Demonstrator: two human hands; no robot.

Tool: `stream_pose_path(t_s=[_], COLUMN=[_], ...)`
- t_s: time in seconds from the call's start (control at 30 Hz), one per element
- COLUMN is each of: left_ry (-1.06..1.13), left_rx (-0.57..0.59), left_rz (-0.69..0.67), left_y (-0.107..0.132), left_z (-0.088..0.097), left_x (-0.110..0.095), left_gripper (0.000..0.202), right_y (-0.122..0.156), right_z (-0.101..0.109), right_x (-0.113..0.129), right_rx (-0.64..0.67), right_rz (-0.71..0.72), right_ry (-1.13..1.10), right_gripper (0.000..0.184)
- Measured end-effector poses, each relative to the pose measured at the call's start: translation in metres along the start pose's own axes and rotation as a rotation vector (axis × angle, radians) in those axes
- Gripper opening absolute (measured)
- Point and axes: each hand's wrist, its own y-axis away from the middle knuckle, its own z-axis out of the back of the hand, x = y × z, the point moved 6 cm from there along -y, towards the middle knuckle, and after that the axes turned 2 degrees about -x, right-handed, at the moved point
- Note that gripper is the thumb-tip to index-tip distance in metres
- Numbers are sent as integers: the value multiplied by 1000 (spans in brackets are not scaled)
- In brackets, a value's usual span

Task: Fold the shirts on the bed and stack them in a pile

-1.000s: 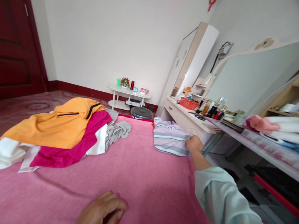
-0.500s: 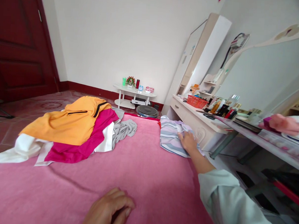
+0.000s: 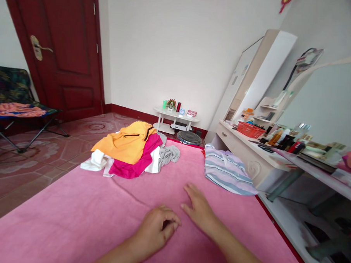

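Head view: left hand (image 3: pixel 156 228) rests on the pink bedspread (image 3: pixel 73 208), fingers curled in, holding nothing. Right hand (image 3: pixel 198 210) lies flat just beside it, fingers spread, empty. Folded striped shirt (image 3: pixel 227 170) sits beyond on the bed's right edge; the clothes pile (image 3: pixel 131 151), orange on top, lies far left.

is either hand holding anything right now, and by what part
Nothing is held. The left hand rests curled on the pink blanket; the right hand lies flat on it.
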Motion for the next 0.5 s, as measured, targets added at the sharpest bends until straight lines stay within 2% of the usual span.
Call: stream_pose_path(t_s=[0.1,0.2,0.27,0.33,0.43,0.5], left_ry=[129,200,144,-25,-408,-662], left_rx=[-28,-100,-179,-265,-382,-440], left_rz=[28,42,36,-12,-112,-97], left_y=[3,4,-1,-13,-45,-71], left_z=[2,9,23,46,96,131], left_x=[0,4,9,16,23,31], left_gripper=[20,22,24,28,39,43], right_y=[32,45,47,47,46,46], right_z=[-19,-20,-18,-16,-15,-15], right_x=[42,57,58,59,58,58], right_rx=[54,5,-30,-54,-85,-104], right_rz=[18,15,9,-1,-15,-15], right_ry=[-56,-59,-54,-47,-49,-64], right_gripper=[56,49,49,48,46,46])
